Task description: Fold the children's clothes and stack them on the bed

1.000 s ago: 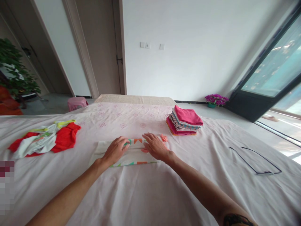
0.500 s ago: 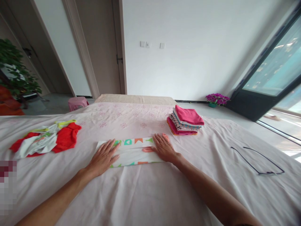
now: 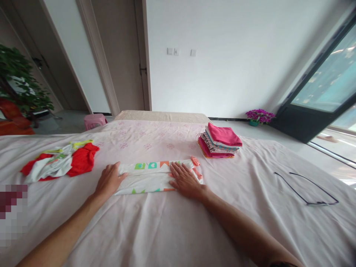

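Note:
A white garment (image 3: 147, 181) with green, teal and orange prints lies folded into a long strip across the bed; coral trim shows at its right end. At the strip's left end, my left hand (image 3: 109, 178) is closed on the edge, thumb toward the cloth and fingers curled partly out of sight. My right hand (image 3: 187, 180) rests flat on the right part, fingers stretched out over the print.
Beyond my right hand stands a stack of folded clothes (image 3: 219, 142), pink on top. Crumpled red and white clothes (image 3: 59, 161) lie at left. Eyeglasses (image 3: 308, 191) rest at right on the pale bedsheet (image 3: 172, 230). A pink stool (image 3: 95, 121) stands past the bed.
Both hands moved apart along the strip and flattened on it. Since then my left hand has shifted to the left end and closed on the edge; my right hand has slid slightly left.

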